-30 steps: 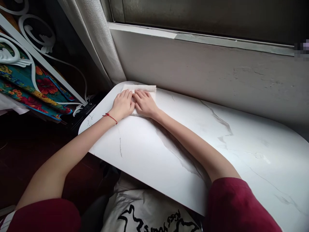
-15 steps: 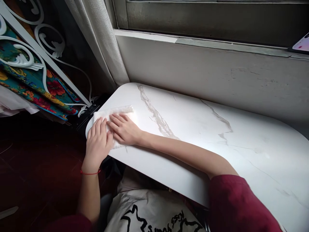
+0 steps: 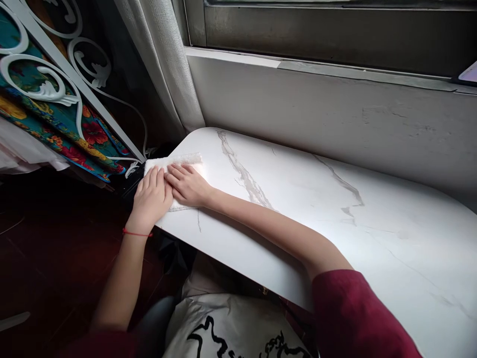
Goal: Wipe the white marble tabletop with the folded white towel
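White cloth (image 3: 175, 160) lies at the table's (image 3: 298, 209) rounded left corner, near the curtain (image 3: 164, 64), and we press it flat with both palms so it grips the marble. Our left hand (image 3: 151, 199) and right hand (image 3: 188, 186) rest open, side by side on the cloth, clenching nothing

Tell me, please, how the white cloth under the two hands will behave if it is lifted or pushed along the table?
The white cloth looks soft and thin, with a fuzzy far edge, so it would probably hang limp if lifted. It seems light. The marble-look table appears smooth, so under the flat left hand and right hand it likely slides easily.
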Motion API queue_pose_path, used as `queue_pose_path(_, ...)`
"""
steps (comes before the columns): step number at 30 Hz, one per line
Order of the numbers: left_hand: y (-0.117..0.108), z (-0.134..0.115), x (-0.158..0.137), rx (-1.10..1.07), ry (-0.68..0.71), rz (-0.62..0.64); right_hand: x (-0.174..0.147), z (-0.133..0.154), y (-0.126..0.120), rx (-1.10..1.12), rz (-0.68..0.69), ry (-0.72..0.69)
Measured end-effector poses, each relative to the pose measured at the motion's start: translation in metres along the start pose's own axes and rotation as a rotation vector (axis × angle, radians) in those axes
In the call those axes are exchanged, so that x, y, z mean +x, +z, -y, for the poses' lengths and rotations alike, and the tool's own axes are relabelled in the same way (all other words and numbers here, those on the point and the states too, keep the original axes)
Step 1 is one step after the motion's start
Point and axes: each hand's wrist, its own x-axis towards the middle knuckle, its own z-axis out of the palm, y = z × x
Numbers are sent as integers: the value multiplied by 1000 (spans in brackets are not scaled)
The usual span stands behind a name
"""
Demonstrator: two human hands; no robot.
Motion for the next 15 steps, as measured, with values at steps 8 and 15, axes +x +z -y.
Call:
queue_pose_path(8, 27, -28, 85, 24, 109, 27, 3, -73, -11, -21, 27, 146)
queue_pose_path(15, 53, -52, 153, 29, 186, 48, 2, -124, -25, -107, 48, 277)
